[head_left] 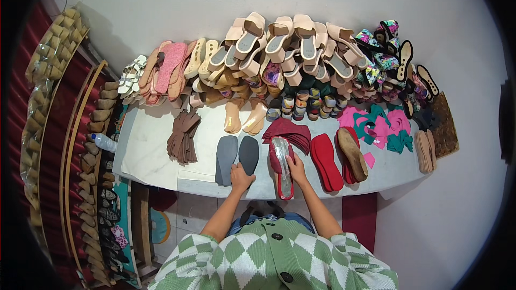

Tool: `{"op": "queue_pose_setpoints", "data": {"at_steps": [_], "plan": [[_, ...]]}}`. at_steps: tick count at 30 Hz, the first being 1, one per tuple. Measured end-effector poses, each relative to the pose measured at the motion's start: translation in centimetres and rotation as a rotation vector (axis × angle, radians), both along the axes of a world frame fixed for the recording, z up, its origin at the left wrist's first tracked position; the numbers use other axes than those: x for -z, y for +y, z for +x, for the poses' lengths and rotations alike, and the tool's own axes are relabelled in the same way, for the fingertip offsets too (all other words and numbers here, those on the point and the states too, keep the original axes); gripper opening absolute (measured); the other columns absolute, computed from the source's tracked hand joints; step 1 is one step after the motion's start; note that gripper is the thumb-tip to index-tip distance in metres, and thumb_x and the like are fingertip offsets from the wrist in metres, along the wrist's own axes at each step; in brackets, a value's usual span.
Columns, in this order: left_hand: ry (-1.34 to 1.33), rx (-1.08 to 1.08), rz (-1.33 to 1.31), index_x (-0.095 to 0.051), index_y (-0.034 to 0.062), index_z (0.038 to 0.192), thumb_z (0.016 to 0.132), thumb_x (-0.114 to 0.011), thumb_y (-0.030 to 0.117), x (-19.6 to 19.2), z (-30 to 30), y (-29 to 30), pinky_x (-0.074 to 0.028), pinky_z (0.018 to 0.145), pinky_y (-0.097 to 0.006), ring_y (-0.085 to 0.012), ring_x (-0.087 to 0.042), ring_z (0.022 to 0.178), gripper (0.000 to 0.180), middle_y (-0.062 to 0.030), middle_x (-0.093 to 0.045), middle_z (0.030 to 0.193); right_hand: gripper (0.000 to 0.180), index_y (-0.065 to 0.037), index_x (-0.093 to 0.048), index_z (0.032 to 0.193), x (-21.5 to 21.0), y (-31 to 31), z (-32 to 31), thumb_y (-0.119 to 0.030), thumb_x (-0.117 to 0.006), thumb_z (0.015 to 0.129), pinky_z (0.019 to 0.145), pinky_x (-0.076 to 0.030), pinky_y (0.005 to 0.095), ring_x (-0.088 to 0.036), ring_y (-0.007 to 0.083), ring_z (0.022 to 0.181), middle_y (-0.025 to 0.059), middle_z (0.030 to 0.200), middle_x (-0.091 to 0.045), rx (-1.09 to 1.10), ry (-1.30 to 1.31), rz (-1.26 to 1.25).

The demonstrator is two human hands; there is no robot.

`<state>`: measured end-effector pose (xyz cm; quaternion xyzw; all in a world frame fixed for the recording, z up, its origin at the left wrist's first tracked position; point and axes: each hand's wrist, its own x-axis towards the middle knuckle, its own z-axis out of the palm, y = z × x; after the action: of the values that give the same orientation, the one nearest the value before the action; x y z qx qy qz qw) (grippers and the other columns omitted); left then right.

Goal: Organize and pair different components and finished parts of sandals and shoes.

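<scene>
At the table's front edge, my left hand [242, 177] closes its fingers round the near end of a dark grey shoe sole [248, 153]. A stack of lighter grey soles [226, 156] lies just left of it. My right hand [295, 171] grips the side of a red sandal [281, 180] that has a shiny, plastic-covered form, seemingly a shoe last [281, 153], lying along it. Beyond the sandal are fanned dark red upper pieces [288, 131]. To its right lie red soles [326, 164] and a brown wooden shoe last [352, 156] on more red soles.
Finished beige heeled sandals [306, 37] pile up along the wall. Brown strips [184, 137], clear-topped beige insoles [233, 115] and pink and green scraps [376, 126] lie on the table [153, 156]. Shelves of wooden lasts [88, 188] and a water bottle [104, 142] stand left.
</scene>
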<state>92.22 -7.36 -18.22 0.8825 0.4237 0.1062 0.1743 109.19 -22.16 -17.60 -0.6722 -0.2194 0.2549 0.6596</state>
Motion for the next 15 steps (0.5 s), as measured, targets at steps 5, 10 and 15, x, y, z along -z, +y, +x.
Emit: {"op": "queue_pose_setpoints", "data": {"at_steps": [5, 10, 15], "plan": [[-0.057, -0.027, -0.345, -0.042, -0.0075, 0.104, 0.055, -0.077, 0.028, 1.2, 0.2, 0.5, -0.048, 0.076, -0.043, -0.0408, -0.060, 0.082, 0.070, -0.0263, -0.060, 0.083, 0.033, 0.002, -0.051, 0.116, -0.3, 0.1, -0.1, -0.020, -0.050, 0.091, 0.084, -0.041, 0.0264, -0.053, 0.0130, 0.093, 0.0091, 0.101, -0.060, -0.011, -0.037, -0.040], [-0.128, -0.031, -0.468, -0.039, -0.0071, 0.109, 0.059, -0.076, 0.031, 2.5, -0.7, 0.5, -0.048, 0.078, -0.041, -0.0404, -0.060, 0.085, 0.073, -0.0259, -0.060, 0.087, 0.033, 0.002, -0.051, 0.116, -1.0, 0.1, -0.2, -0.019, -0.051, 0.090, 0.083, -0.041, 0.0265, -0.053, 0.0131, 0.092, 0.0084, 0.100, -0.060, -0.015, -0.026, -0.045], [-0.282, -0.165, -0.935, -0.039, -0.0092, 0.118, 0.066, -0.075, 0.029, 2.7, -1.8, 2.2, -0.048, 0.078, -0.032, -0.0271, -0.060, 0.089, 0.074, -0.0185, -0.058, 0.099, 0.033, 0.001, -0.052, 0.116, -0.7, 0.2, -0.1, -0.020, -0.051, 0.090, 0.082, -0.042, 0.0267, -0.054, 0.0128, 0.091, 0.0085, 0.100, -0.060, -0.025, -0.057, -0.053]]}}
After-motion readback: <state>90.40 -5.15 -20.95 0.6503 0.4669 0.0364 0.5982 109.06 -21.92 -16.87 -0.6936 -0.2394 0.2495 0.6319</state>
